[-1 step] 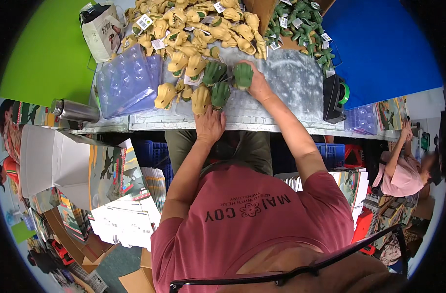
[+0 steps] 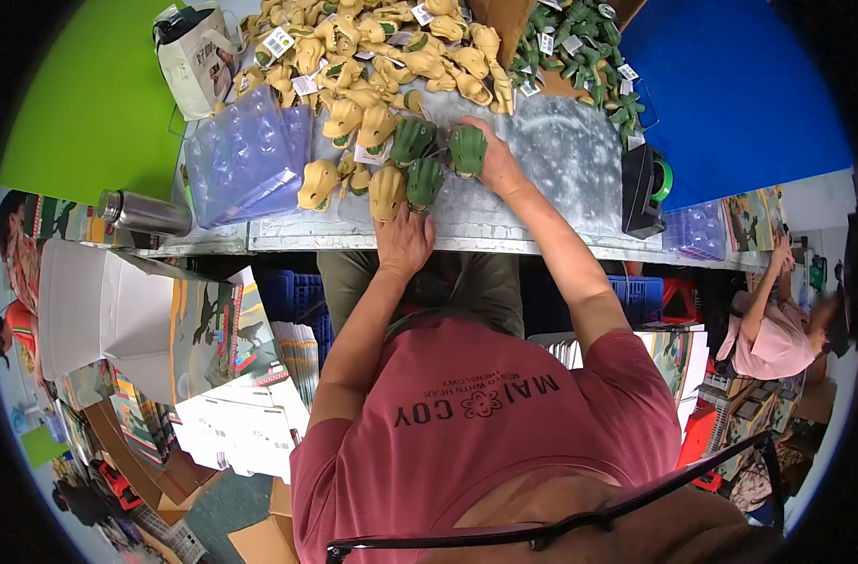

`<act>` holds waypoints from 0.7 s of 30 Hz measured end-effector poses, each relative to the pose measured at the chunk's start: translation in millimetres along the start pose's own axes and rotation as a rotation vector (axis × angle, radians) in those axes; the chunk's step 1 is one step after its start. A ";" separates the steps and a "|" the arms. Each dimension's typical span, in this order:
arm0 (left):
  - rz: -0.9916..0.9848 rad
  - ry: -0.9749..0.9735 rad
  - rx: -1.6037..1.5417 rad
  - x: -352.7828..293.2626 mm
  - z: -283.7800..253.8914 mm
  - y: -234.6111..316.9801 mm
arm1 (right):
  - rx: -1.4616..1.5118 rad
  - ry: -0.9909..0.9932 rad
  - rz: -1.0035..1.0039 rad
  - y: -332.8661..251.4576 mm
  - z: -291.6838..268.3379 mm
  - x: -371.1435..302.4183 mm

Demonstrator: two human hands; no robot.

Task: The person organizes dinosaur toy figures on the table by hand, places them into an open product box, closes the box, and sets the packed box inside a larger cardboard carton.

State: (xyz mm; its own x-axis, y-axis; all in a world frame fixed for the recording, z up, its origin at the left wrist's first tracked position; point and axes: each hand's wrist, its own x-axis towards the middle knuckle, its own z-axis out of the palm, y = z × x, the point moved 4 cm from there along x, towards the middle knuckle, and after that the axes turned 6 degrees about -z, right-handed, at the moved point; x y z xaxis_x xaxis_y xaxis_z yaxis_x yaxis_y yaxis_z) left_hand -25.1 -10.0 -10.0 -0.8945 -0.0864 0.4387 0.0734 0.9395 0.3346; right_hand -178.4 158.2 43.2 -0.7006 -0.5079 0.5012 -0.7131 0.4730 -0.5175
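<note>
Table [image 2: 570, 155] spreads under both sets of fingers. Tan toy heap [image 2: 410, 64] beyond them; clear plastic trays [image 2: 236, 155] well left of the left fingers. Right fingers [image 2: 475, 123] grip 1 green dinosaur head [image 2: 467, 150] from its right side, at the table. Left fingers [image 2: 415, 220] meet the near ends of 1 tan head [image 2: 385, 193] and a 2nd green head [image 2: 424, 181]; can't tell if gripping. Step looks like grouping heads together; next move probably calls for the right fingers to bring theirs in leftward and let go without nudging neighbours. Heap's far edge cut off. Left fingertips and right palm side hidden. Small tan piece left of left fingers: partly covered, unclear.
</note>
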 end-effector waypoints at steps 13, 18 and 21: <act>-0.044 -0.048 -0.030 -0.5 0.9 -2.2 | -0.046 -0.029 -0.215 -3.3 -6.6 -5.7; -0.084 -0.167 0.013 1.1 0.0 -2.0 | -0.179 -0.124 -0.439 -9.1 -5.4 -8.8; -0.052 -0.109 0.003 6.1 -7.5 2.5 | -0.167 -0.107 -0.387 -5.8 -6.3 -12.8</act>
State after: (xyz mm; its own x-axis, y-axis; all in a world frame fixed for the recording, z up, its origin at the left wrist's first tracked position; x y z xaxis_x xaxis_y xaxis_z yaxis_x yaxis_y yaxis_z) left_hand -27.1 -10.6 -0.2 -0.9396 -0.0988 0.3278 0.0243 0.9358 0.3517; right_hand -165.5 166.6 44.1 -0.3803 -0.7382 0.5571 -0.9233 0.3383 -0.1820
